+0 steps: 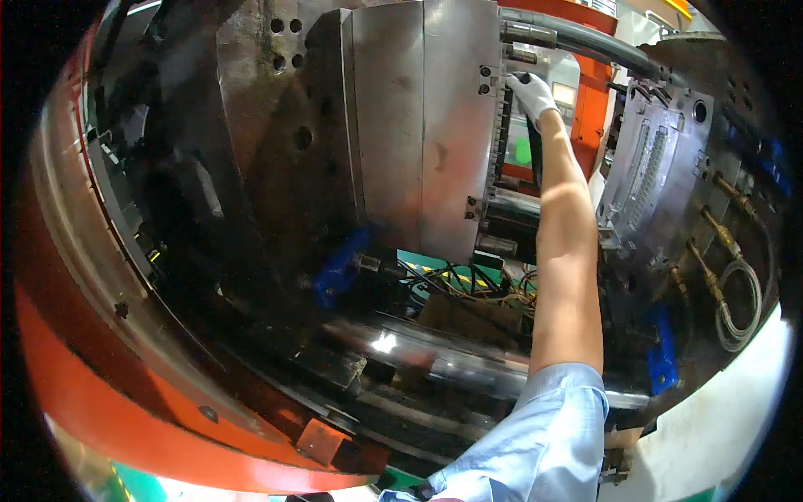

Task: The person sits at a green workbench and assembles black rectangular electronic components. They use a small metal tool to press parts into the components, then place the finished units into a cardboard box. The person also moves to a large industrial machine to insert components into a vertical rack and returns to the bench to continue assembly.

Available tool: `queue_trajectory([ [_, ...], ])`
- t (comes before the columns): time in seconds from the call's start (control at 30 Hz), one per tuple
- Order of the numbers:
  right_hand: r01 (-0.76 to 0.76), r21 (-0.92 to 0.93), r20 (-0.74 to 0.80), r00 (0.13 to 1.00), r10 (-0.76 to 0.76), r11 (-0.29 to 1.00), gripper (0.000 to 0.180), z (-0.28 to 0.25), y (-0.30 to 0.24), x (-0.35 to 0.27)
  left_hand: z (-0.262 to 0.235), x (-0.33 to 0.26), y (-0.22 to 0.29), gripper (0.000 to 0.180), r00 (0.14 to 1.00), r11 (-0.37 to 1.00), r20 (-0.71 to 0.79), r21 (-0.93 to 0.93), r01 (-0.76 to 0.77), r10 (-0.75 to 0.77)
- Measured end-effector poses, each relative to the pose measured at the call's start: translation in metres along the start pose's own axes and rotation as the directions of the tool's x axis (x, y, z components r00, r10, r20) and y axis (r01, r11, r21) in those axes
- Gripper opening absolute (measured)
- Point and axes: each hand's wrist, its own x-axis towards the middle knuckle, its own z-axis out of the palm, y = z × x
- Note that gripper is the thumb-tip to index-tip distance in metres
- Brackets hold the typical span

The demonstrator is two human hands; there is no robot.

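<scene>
My right hand [534, 95], in a white glove with dark fingertips, reaches far up between the two halves of a large metal mould. Its bent fingers are at the upper inner edge of the left mould half [427, 125], by a row of small projections [501, 138]. What the fingers grip, if anything, is hidden. Just below the hand hangs a dark narrow strip [534, 155]; whether it is held, I cannot tell. The right mould half [648, 163] stands apart, its ribbed face turned toward the arm. My left hand is out of the picture.
Thick guide bars [577, 38] cross at the top, and a shiny bar [468, 372] runs below the mould. Blue clamps [339, 268] sit at the lower sides. Cables [477, 280] lie under the mould. Hoses [736, 309] hang at right. An orange machine frame [125, 410] curves along the lower left.
</scene>
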Motion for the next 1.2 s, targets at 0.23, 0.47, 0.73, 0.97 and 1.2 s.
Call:
queue_trajectory([
  [0.23,0.065,0.139,-0.120,0.992,-0.049,0.988,0.043,-0.029,-0.018,-0.055,0.006,0.000,0.004,0.023,0.999,1.000,0.035,-0.001,0.004,-0.004],
  [0.47,0.248,-0.001,-0.378,0.897,-0.230,0.969,0.040,-0.064,-0.022,-0.082,0.008,-0.008,0.018,0.018,0.994,0.999,0.111,-0.032,-0.011,0.014],
  [0.73,0.017,0.045,-0.128,0.992,-0.012,0.999,0.033,-0.186,-0.124,-0.190,-0.007,-0.023,0.025,0.029,0.947,0.993,0.316,-0.074,0.089,-0.061],
  [0.97,-0.088,0.290,-0.312,0.933,0.181,0.953,0.030,-0.326,-0.332,-0.454,0.050,-0.079,0.043,0.053,0.875,0.969,0.476,-0.160,0.187,-0.090],
  [1.2,-0.251,-0.122,-0.701,0.707,0.096,0.960,0.043,-0.446,-0.404,-0.616,0.120,-0.129,0.063,0.035,0.459,0.944,0.828,-0.251,-0.212,0.323],
])
